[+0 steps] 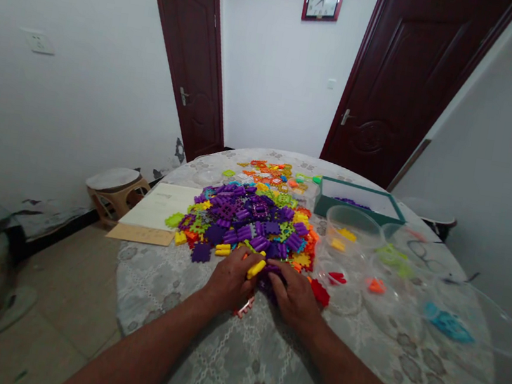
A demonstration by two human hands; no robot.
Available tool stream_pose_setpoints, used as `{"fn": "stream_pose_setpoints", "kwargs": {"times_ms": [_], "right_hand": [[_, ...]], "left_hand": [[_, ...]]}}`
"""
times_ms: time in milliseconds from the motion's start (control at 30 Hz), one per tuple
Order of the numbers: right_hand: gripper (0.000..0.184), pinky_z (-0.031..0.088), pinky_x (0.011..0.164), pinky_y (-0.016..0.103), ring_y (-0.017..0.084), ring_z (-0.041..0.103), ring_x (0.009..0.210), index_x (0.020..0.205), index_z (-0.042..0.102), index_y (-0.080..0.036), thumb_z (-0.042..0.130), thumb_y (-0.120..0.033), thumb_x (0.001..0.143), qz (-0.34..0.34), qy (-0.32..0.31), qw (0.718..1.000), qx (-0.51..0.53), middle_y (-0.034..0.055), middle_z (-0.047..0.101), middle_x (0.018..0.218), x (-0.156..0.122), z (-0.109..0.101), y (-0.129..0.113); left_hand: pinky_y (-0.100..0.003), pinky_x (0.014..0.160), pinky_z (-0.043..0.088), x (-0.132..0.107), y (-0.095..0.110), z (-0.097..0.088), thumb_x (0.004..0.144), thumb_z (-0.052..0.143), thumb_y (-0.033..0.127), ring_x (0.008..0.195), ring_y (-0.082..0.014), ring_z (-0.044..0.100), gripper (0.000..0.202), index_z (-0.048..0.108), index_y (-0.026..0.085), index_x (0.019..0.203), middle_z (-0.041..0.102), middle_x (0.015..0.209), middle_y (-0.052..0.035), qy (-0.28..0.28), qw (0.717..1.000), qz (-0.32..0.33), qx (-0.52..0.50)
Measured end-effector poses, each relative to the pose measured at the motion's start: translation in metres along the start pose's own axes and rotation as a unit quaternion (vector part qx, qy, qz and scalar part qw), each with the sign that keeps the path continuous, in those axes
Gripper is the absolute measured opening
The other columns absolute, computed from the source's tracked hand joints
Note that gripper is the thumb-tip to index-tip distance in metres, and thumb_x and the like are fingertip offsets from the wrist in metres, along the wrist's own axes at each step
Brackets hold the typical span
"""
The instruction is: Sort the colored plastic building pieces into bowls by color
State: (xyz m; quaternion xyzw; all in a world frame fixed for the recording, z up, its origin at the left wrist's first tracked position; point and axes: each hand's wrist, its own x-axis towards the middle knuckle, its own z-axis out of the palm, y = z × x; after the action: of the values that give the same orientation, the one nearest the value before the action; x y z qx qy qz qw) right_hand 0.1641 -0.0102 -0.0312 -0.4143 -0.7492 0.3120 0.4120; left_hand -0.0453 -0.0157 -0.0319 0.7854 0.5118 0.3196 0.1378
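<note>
"Hands?"
"I log: left hand (230, 281), one, closed on a yellow piece (256, 269). Right hand (293, 290), one, fingers bent over a purple piece (271, 276); whether gripped, I cannot tell from my remote feed. Both at the six o'clock edge of the pile (234, 211)."
"Surrounding stock?"
"Pile: mixed plastic pieces, mostly purple. From it, at two o'clock, green box (331, 207), purple contents (353, 203). Three o'clock, clear tub (367, 239). Nine o'clock, white paper (162, 204)."

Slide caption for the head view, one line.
Left hand holds a yellow piece, right hand touches a purple piece, beside a multicoloured pile on a patterned tablecloth.
</note>
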Motion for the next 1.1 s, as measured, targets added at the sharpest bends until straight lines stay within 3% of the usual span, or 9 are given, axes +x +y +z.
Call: {"fn": "stream_pose_setpoints", "kwargs": {"times_ms": [133, 233, 400, 500, 633, 733, 833, 933, 1100], "right_hand": [[0.029, 0.064, 0.083, 0.039, 0.026, 0.076, 0.097, 0.117, 0.075, -0.027, 0.059, -0.044, 0.1, 0.121, 0.036, 0.985, 0.116, 0.0062, 0.079, 0.113, 0.005, 0.0, 0.002], [0.033, 0.065, 0.071, 0.034, 0.022, 0.076, 0.083, 0.111, 0.075, -0.025, 0.063, -0.051, 0.096, 0.185, 0.047, 0.961, 0.199, 0.0058, 0.079, 0.106, 0.009, -0.001, 0.005], [0.038, 0.067, 0.072, 0.033, 0.023, 0.077, 0.092, 0.113, 0.072, -0.022, 0.073, -0.051, 0.089, 0.225, 0.076, 0.924, 0.3, 0.0066, 0.077, 0.105, 0.012, 0.0, 0.009], [0.037, 0.067, 0.074, 0.033, 0.023, 0.077, 0.094, 0.115, 0.07, -0.022, 0.076, -0.044, 0.085, 0.247, 0.087, 0.893, 0.366, 0.0072, 0.076, 0.106, 0.012, 0.001, 0.011], [0.033, 0.066, 0.077, 0.035, 0.024, 0.077, 0.095, 0.113, 0.069, -0.022, 0.071, -0.036, 0.084, 0.253, 0.088, 0.859, 0.437, 0.008, 0.076, 0.105, 0.014, 0.001, 0.012], [0.03, 0.066, 0.077, 0.037, 0.023, 0.076, 0.094, 0.114, 0.069, -0.023, 0.067, -0.037, 0.088, 0.231, 0.096, 0.877, 0.41, 0.0078, 0.076, 0.105, 0.013, 0.0, 0.008], [0.032, 0.066, 0.075, 0.037, 0.024, 0.074, 0.098, 0.123, 0.069, -0.027, 0.061, -0.042, 0.096, 0.175, 0.109, 0.93, 0.303, 0.0076, 0.075, 0.115, 0.009, -0.002, -0.001], [0.032, 0.065, 0.078, 0.036, 0.024, 0.073, 0.103, 0.129, 0.067, -0.03, 0.052, -0.043, 0.104, 0.101, 0.122, 0.969, 0.188, 0.006, 0.075, 0.118, 0.005, -0.004, -0.009], [0.027, 0.063, 0.076, 0.033, 0.018, 0.075, 0.084, 0.128, 0.062, -0.029, 0.047, -0.039, 0.108, 0.028, 0.141, 0.982, 0.125, 0.0036, 0.077, 0.111, 0.002, -0.011, -0.015]], "left_hand": [[-0.037, 0.09, 0.047, 0.004, 0.006, -0.008, 0.088, 0.065, 0.017, 0.101, -0.0251, 0.061, 0.029, 0.073, 0.023, 0.116, 0.067, 0.111, -0.009, 0.038, 0.993, -0.048, -0.101], [-0.034, 0.084, 0.048, 0.009, 0.012, -0.015, 0.088, 0.07, 0.022, 0.09, -0.0232, 0.063, 0.021, 0.076, 0.023, 0.108, 0.071, 0.102, -0.0075, 0.054, 0.965, -0.119, -0.229], [-0.031, 0.081, 0.051, 0.015, 0.02, -0.026, 0.08, 0.083, 0.026, 0.089, -0.0225, 0.069, 0.031, 0.077, 0.02, 0.11, 0.076, 0.101, -0.008, 0.093, 0.873, -0.221, -0.425], [-0.03, 0.083, 0.054, 0.02, 0.027, -0.031, 0.075, 0.087, 0.025, 0.09, -0.0214, 0.07, 0.04, 0.076, 0.019, 0.112, 0.076, 0.101, -0.0066, 0.131, 0.816, -0.249, -0.505], [-0.03, 0.075, 0.058, 0.032, 0.037, -0.034, 0.073, 0.087, 0.024, 0.079, -0.0181, 0.071, 0.051, 0.069, 0.019, 0.121, 0.074, 0.093, -0.0024, 0.118, 0.743, -0.264, -0.603], [-0.026, 0.06, 0.056, 0.045, 0.041, -0.03, 0.071, 0.086, 0.02, 0.071, -0.0169, 0.07, 0.061, 0.066, 0.02, 0.129, 0.072, 0.088, -0.0005, 0.103, 0.713, -0.253, -0.646], [-0.025, 0.052, 0.056, 0.058, 0.043, -0.021, 0.071, 0.085, 0.018, 0.067, -0.017, 0.07, 0.066, 0.064, 0.021, 0.133, 0.071, 0.085, 0.0002, 0.097, 0.696, -0.252, -0.666], [-0.027, 0.054, 0.06, 0.066, 0.043, -0.013, 0.073, 0.083, 0.015, 0.067, -0.0175, 0.071, 0.065, 0.064, 0.023, 0.134, 0.074, 0.088, -0.001, 0.091, 0.687, -0.254, -0.675], [-0.03, 0.057, 0.064, 0.062, 0.035, -0.008, 0.077, 0.079, 0.011, 0.074, -0.021, 0.076, 0.068, 0.06, 0.026, 0.14, 0.077, 0.102, -0.0057, 0.044, 0.672, -0.253, -0.695]]}}
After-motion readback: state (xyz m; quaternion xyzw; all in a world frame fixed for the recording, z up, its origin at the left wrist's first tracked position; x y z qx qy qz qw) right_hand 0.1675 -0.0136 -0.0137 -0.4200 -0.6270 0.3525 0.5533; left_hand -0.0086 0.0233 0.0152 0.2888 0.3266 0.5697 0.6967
